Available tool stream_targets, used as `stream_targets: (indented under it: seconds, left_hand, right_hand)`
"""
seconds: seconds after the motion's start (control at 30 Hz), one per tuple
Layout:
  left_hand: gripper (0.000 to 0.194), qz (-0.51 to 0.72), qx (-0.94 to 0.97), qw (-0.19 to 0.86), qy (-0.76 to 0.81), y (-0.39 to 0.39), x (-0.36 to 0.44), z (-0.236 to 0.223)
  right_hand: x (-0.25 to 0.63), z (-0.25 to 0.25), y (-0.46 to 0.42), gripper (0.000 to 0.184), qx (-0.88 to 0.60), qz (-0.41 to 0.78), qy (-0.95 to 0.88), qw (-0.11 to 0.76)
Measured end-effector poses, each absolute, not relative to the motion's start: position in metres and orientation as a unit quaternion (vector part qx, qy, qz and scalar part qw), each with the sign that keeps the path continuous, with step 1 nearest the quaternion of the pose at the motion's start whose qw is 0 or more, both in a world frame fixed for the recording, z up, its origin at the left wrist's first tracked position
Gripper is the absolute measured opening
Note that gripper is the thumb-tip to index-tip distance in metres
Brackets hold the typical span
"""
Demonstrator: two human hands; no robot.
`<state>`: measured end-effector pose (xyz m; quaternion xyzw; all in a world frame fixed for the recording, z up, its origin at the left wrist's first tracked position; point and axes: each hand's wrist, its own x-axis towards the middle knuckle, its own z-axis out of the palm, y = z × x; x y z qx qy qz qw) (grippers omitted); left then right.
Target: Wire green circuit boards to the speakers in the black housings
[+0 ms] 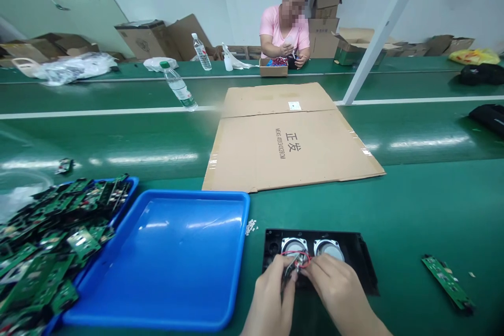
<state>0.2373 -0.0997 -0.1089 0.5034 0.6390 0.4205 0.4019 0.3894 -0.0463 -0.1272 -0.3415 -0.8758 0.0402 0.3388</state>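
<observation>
A black speaker housing (356, 252) lies on the green bench in front of me, with two round speakers (329, 250) set side by side in it. Over its near edge, my left hand (271, 291) pinches a small dark part, seen nearly edge-on and partly hidden by the fingers. Thin red wires (289, 252) loop out around this part. My right hand (334, 283) has its fingertips closed on the wires right beside it. The two hands almost touch.
Left of the housing is a blue tray (241, 268), beside another tray heaped with circuit boards (43, 252). Small white pieces (251, 227) lie near its edge. One circuit board (448, 282) sits right. Flattened cardboard (252, 152) lies ahead; a person (281, 26) works opposite.
</observation>
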Motion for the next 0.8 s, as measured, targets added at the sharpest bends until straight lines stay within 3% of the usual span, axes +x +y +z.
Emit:
stream_targets:
  seconds: [0.17,0.27,0.37,0.53,0.8]
  left_hand:
    - [0.020,0.394,0.514,0.415,0.639,-0.102,0.233,-0.115]
    - [0.020,0.396,0.537,0.414,0.619,-0.103,0.231,-0.119]
    - [0.021,0.404,0.544,0.417,0.606,-0.102,0.230,-0.119]
    - [0.020,0.404,0.526,0.431,0.611,-0.101,0.229,-0.119]
    - [0.015,0.450,0.528,0.406,0.595,-0.108,0.228,-0.142]
  right_hand:
    - [0.392,-0.126,-0.046,0.022,-0.394,0.106,-0.835,0.368]
    - [0.395,-0.116,-0.038,0.031,-0.362,0.185,-0.857,0.318]
    - [0.397,-0.110,-0.032,0.023,-0.310,0.272,-0.874,0.258]
    - [0.398,-0.113,-0.034,0.014,-0.300,0.250,-0.885,0.253]
    - [0.395,-0.121,-0.038,0.023,-0.339,0.236,-0.877,0.244]
